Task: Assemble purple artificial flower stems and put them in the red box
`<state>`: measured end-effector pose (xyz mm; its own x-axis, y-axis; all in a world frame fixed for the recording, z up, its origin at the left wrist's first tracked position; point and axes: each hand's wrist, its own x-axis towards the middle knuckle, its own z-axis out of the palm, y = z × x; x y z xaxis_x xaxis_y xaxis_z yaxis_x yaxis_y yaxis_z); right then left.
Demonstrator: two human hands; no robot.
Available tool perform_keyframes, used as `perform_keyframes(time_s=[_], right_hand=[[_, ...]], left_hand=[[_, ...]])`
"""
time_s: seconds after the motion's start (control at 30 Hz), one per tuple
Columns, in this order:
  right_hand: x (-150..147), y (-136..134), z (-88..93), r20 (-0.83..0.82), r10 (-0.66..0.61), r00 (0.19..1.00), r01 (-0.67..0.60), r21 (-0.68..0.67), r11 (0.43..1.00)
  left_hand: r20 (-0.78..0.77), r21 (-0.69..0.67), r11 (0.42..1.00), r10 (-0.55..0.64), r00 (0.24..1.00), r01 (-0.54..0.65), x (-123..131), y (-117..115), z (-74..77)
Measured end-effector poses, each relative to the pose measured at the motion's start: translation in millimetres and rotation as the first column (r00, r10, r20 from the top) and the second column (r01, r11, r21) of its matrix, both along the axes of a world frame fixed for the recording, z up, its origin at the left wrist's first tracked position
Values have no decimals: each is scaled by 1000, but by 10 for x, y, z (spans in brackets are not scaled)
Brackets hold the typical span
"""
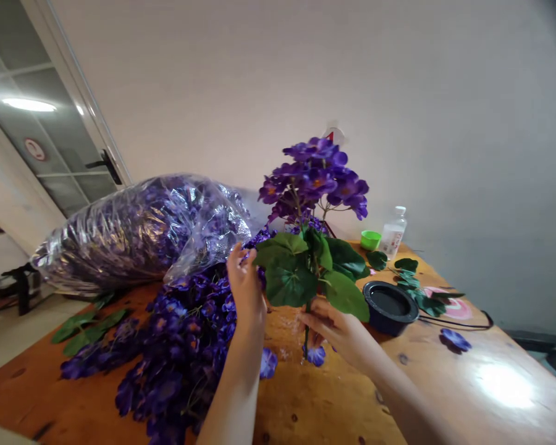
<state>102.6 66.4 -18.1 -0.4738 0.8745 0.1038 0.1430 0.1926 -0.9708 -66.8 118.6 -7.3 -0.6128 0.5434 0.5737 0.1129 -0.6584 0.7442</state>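
- two bare hands are working over the wooden table [338,402], with both forearms rising from the bottom edge of the view.
- the left hand [245,287] is standing nearly upright with a straight wrist, and its fingers [237,256] are pressing together at the purple blooms beside the stem; whether they are clamping a bloom, i cannot tell.
- the right hand [336,330] is reaching in from the right with a bent wrist, and its fingers [317,315] are curling closed around the stem just below the leaves.
- the artificial purple flower stem [307,327] is rising almost upright above the middle of the table, with broad green leaves [290,278] under its blossoms [312,176].
- a heap of loose purple flowers [178,346] is lying along the near left of the table, just beside the left forearm.
- a clear plastic bag of purple flowers [139,235] is bulging along the far left edge.
- a round black pot [389,307] is sitting right of the right hand, with loose green leaves [410,275] beyond it.
- a plastic bottle [393,233] and a green cap [370,240] are standing near the far edge.
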Motion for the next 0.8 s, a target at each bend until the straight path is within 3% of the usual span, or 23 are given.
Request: perform_keyframes(time_s=[0.1,0.2,0.27,0.33,0.53,0.8], right_hand=[[-9,55,-52,11,-69,998,69,48,996],[-41,93,-129,47,-100,994,96,80,992],[-58,100,-157,106,-114,988,99,138,986],[-70,90,-161,159,-120,980,84,214,973],[-102,38,-131,174,-183,968,114,349,930],[-106,47,-160,289,-183,940,85,322,943]], left_hand=[[88,185,971,135,987,-149,-75,-157,133],[-249,255,965,124,960,-58,13,-433,283],[-494,224,975,108,863,6,131,-572,334],[-627,196,980,104,772,27,240,-622,338],[-615,151,987,143,776,-62,332,-509,260],[-712,43,994,103,695,-104,342,-476,224]])
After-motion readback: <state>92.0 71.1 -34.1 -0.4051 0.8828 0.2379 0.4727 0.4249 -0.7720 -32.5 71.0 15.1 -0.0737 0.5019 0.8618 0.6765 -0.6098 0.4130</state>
